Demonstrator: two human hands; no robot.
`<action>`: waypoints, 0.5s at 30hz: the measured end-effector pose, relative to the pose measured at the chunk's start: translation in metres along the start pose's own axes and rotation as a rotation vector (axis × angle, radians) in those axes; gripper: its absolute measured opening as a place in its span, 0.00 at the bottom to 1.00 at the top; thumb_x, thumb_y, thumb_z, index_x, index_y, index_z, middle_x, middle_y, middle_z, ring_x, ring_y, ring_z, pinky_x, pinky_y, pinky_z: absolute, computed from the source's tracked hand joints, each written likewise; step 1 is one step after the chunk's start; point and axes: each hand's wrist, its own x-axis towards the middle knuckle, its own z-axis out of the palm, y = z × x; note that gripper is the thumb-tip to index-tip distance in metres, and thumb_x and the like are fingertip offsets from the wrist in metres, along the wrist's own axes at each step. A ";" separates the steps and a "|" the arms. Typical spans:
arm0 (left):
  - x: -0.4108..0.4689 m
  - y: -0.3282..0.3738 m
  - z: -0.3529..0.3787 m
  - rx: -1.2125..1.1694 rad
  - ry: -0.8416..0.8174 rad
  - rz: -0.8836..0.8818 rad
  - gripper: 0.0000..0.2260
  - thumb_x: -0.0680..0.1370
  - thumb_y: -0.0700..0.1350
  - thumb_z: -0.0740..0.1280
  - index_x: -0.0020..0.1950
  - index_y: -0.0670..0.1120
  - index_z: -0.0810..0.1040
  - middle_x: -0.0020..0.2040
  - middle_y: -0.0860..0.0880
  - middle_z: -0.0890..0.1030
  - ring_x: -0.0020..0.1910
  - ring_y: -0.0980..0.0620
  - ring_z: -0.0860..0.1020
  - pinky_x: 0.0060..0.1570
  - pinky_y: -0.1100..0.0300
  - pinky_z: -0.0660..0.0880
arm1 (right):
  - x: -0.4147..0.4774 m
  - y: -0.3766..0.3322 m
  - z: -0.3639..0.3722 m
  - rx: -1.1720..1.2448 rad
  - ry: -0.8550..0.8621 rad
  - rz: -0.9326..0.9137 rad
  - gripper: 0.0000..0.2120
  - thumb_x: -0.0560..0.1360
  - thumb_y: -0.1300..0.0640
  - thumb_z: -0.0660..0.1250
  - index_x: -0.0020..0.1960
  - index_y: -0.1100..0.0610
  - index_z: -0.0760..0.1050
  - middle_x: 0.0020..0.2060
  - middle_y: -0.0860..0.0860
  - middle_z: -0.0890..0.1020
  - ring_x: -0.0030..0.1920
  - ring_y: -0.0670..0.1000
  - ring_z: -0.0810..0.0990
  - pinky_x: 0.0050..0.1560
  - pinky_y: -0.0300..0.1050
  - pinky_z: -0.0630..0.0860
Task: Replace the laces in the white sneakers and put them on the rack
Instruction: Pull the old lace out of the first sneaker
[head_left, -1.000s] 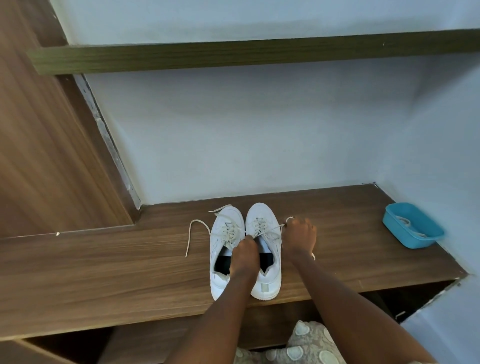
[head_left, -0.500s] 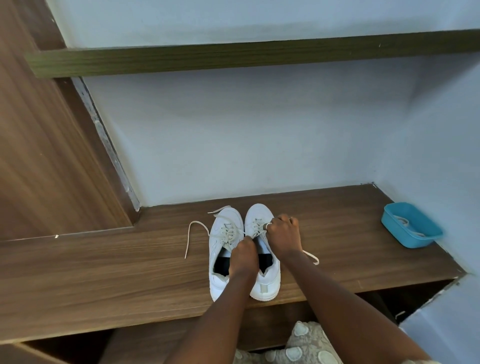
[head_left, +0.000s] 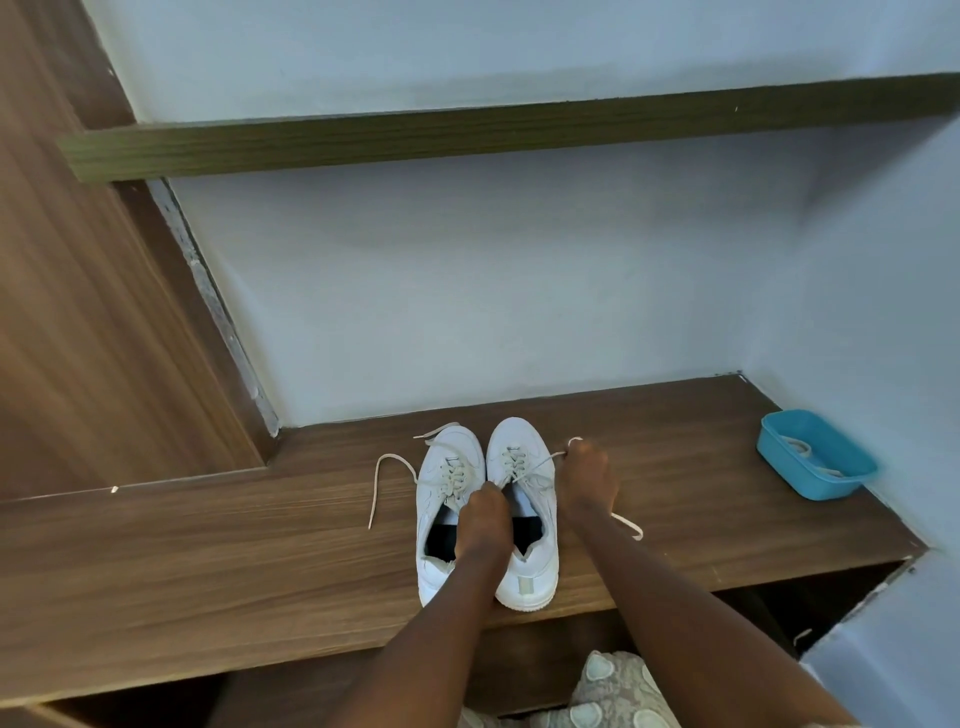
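Note:
Two white sneakers stand side by side on the wooden shelf (head_left: 208, 545), toes toward the wall: the left sneaker (head_left: 441, 467) and the right sneaker (head_left: 524, 452). My left hand (head_left: 483, 519) rests over the tongue of the right sneaker, its fingers curled and hidden from view. Just right of that shoe, my right hand (head_left: 589, 478) pinches its lace (head_left: 540, 460), drawn taut out of the eyelets; the lace's loose end (head_left: 628, 527) trails behind the wrist. The left sneaker's lace (head_left: 384, 467) lies loose on the shelf.
A blue plastic tray (head_left: 815, 462) holding white laces sits at the shelf's far right against the wall. A higher wooden shelf (head_left: 467, 130) runs overhead. A wooden panel (head_left: 78, 312) closes the left side. A lower compartment opens under the shelf.
My right hand moved from the eyelets out to the right, pulling the right sneaker's lace taut. My left hand stayed on the tongue. The camera tilted slightly.

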 end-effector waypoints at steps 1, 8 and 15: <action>0.000 0.000 0.000 0.001 0.005 0.000 0.11 0.81 0.35 0.55 0.63 0.40 0.69 0.60 0.42 0.76 0.59 0.46 0.77 0.55 0.57 0.73 | 0.002 0.001 -0.003 0.053 0.008 0.042 0.10 0.77 0.65 0.57 0.49 0.62 0.77 0.48 0.58 0.81 0.49 0.59 0.81 0.43 0.47 0.75; 0.003 0.003 0.001 -0.113 0.036 -0.010 0.16 0.82 0.39 0.53 0.70 0.45 0.60 0.56 0.42 0.78 0.54 0.43 0.78 0.49 0.53 0.75 | 0.012 0.010 -0.016 0.208 -0.077 0.272 0.14 0.80 0.59 0.57 0.61 0.63 0.75 0.56 0.57 0.79 0.57 0.55 0.78 0.51 0.42 0.73; 0.006 0.003 0.005 -0.182 0.059 0.013 0.20 0.81 0.37 0.51 0.72 0.50 0.62 0.56 0.42 0.78 0.55 0.43 0.77 0.51 0.52 0.74 | -0.014 -0.001 -0.013 0.153 -0.125 0.091 0.13 0.81 0.55 0.58 0.58 0.62 0.74 0.53 0.57 0.81 0.54 0.56 0.80 0.44 0.44 0.71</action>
